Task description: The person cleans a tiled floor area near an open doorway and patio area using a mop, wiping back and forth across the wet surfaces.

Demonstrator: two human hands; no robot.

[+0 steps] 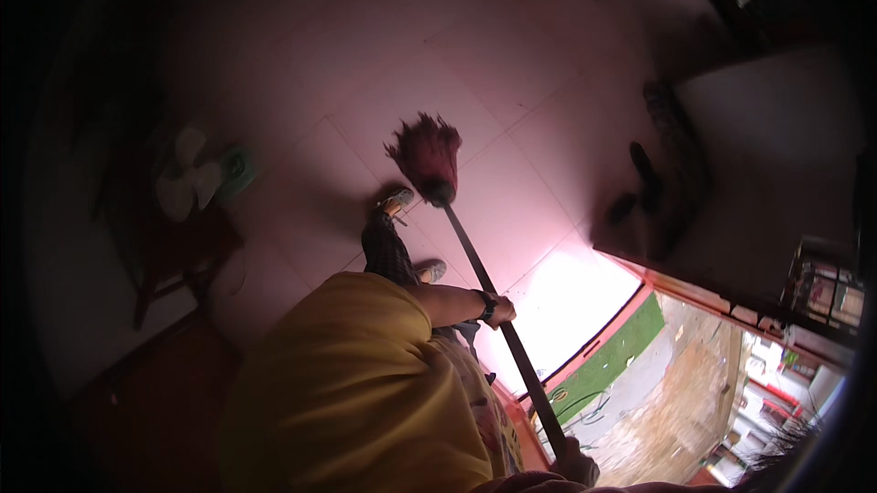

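A long-handled broom or mop crosses the view, its dark red fibre head [428, 154] spread on the pinkish tiled floor [411, 75] just ahead of my shoes. My left hand [501, 312], with a dark band at the wrist, is closed round the middle of the long handle [473, 250]. Lower right, near the handle's upper end, my right hand [579, 464] grips it too, partly cut off by the bottom edge. The handle slants from the lower right up to the head. One grey shoe [399, 198] is close beside the fibres.
At the left are a fan with pale blades [176, 197] and a dark red wooden chair or stool [185, 280]. Dark footwear [643, 163] lies by a cabinet-like block at the right. A bright doorway opens at the lower right, with a green strip [610, 373] outside.
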